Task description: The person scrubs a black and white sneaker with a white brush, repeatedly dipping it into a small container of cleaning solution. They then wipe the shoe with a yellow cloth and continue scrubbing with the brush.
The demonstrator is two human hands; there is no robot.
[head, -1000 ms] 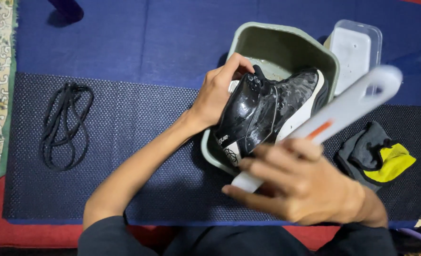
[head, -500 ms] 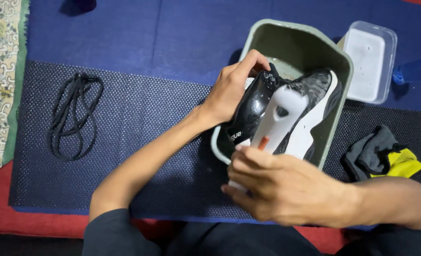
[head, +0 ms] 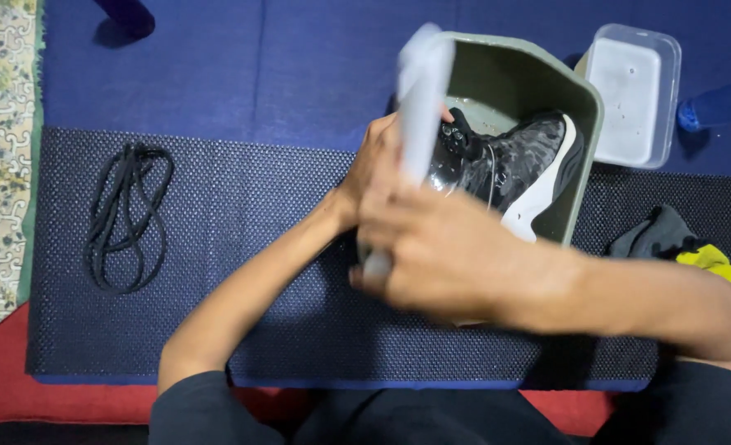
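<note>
A wet black shoe [head: 509,161] with a white sole lies in a grey-green basin [head: 583,177] on a dark mat. My left hand [head: 373,161] grips the shoe at its heel end, mostly hidden behind my right hand. My right hand [head: 439,255] is closed around the handle of a long white brush [head: 421,107], which points up and away, blurred by motion, over the basin's left rim.
A clear plastic tub [head: 633,95] stands right of the basin. Black laces [head: 126,218] lie coiled on the mat at the left. A dark cloth with a yellow patch [head: 686,247] sits at the right. A blue object [head: 723,103] is at the far right edge.
My right hand has swung the white brush from pointing right across the shoe to pointing upward at the basin's left side. The left hand stays on the shoe.
</note>
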